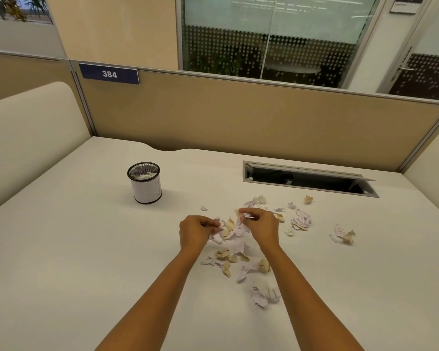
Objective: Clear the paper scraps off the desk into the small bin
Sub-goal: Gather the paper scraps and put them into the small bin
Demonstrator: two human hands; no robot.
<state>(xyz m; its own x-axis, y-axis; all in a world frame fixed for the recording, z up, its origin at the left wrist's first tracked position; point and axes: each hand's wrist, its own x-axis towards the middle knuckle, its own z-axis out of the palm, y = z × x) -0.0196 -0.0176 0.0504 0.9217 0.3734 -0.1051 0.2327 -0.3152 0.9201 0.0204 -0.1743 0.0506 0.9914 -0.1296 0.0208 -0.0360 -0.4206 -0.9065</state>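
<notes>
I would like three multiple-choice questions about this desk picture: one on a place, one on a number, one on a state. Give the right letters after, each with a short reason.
1. Where does the bin stand relative to the hands?
A. left and farther back
B. right
C. between them

2. Which number is on the blue sign?
A. 348
B. 384
C. 834

3. What is the state of the bin?
A. tipped over
B. upright, empty
C. upright, paper inside

Answers:
1 A: it stands beyond the left hand, away from the right hand.
2 B: white digits read 384.
3 C: white paper shows below its rim.
</notes>
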